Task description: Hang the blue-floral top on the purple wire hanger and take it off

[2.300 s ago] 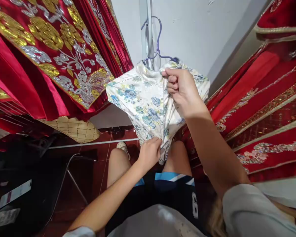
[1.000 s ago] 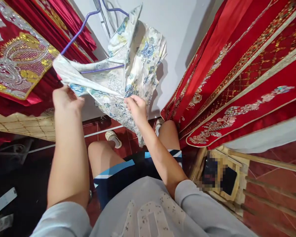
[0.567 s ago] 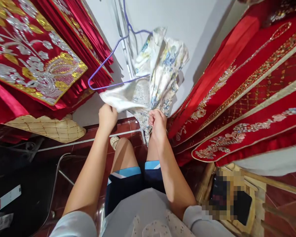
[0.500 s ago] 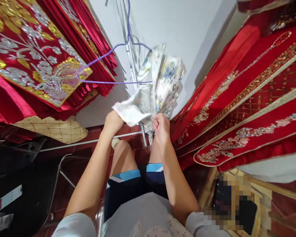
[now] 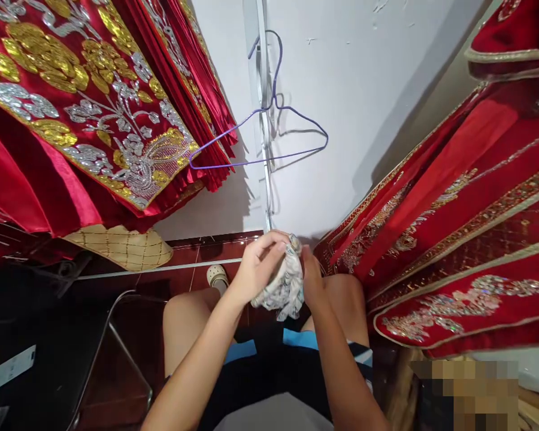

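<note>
A white garment with a floral print [image 5: 286,287] is bunched into a small crumpled bundle above my knees. On its left side my left hand [image 5: 258,266] grips it, thumb on the near face and fingers behind. My right hand [image 5: 313,276] is closed against the bundle's right edge, its fingertips partly hidden by the cloth. Higher up, a purple wire hanger [image 5: 234,163] hangs bare on a metal upright [image 5: 264,129] by the wall.
Red embroidered gowns [image 5: 130,137] hang at the left, and more beaded red garments [image 5: 449,239] slope along the right. A black chair [image 5: 49,335] holding a white tag [image 5: 9,371] stands at the lower left. Blurred items sit on wood at the lower right.
The floral garment has come off the purple hanger and is now gathered in a bundle. Both hands have drawn closer together and nearer my body. The view has shifted.
</note>
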### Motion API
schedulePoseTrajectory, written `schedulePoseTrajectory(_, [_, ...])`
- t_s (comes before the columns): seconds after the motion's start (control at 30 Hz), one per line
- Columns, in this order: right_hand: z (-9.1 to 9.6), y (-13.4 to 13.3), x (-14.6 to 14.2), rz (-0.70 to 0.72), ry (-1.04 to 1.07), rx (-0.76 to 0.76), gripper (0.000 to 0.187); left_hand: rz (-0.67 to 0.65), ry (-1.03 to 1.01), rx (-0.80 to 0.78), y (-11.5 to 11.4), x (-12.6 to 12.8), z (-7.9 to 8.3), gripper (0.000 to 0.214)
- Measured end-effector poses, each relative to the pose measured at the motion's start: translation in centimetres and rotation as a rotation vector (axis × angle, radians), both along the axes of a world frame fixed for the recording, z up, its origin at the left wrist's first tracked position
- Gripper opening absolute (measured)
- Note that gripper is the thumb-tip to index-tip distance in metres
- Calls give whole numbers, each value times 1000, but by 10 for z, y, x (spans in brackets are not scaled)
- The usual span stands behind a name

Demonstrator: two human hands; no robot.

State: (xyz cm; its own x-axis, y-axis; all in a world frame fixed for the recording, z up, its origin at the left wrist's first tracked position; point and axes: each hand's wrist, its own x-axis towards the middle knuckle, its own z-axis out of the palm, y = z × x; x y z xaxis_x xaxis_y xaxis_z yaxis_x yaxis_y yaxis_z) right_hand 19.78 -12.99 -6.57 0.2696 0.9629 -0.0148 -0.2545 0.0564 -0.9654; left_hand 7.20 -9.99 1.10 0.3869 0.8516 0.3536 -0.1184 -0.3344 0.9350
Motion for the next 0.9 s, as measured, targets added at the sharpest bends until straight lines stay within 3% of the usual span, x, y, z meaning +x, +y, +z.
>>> schedulePoseTrajectory(0.1, [19, 2, -5, 395, 46, -24, 74, 115, 67, 73, 1, -3, 0, 21])
schedulePoseTrajectory(0.17, [34, 4, -1, 623, -96, -35, 63, 227, 73, 43, 8, -11, -5, 23])
schedulePoseTrajectory(0.23, [48, 8, 7, 731, -346, -29, 45, 301, 43, 5, 15, -20, -11, 25])
schedulePoseTrajectory(0.33, [67, 15, 16, 662, -696, 13, 37, 362, 0, -18, 21, -32, -18, 24])
schedulePoseTrajectory(0.4, [75, 20, 16, 611, -754, 43, 42, 349, -7, -25, 22, -36, -22, 22])
schedulePoseTrajectory(0.47, [80, 24, 13, 620, -628, 51, 46, 243, 1, -55, 22, -39, -27, 32])
schedulePoseTrajectory(0.57, [89, 30, 15, 695, -338, 4, 47, -32, 84, -173, 23, -44, -37, 49])
schedulePoseTrajectory(0.63, [99, 38, 25, 716, -222, -53, 47, -213, 251, -241, 25, -51, -43, 49])
schedulePoseTrajectory(0.7, [114, 50, 41, 741, -203, -87, 45, -310, 443, -223, 27, -64, -46, 50])
schedulePoseTrajectory(0.77, [132, 68, 58, 840, -288, -76, 38, -274, 623, -128, 29, -83, -46, 49])
schedulePoseTrajectory(0.83, [146, 91, 70, 875, -476, -28, 29, -157, 781, -37, 28, -108, -45, 44])
schedulePoseTrajectory(0.9, [152, 116, 76, 715, -710, 78, 21, -34, 897, 19, 26, -133, -40, 40])
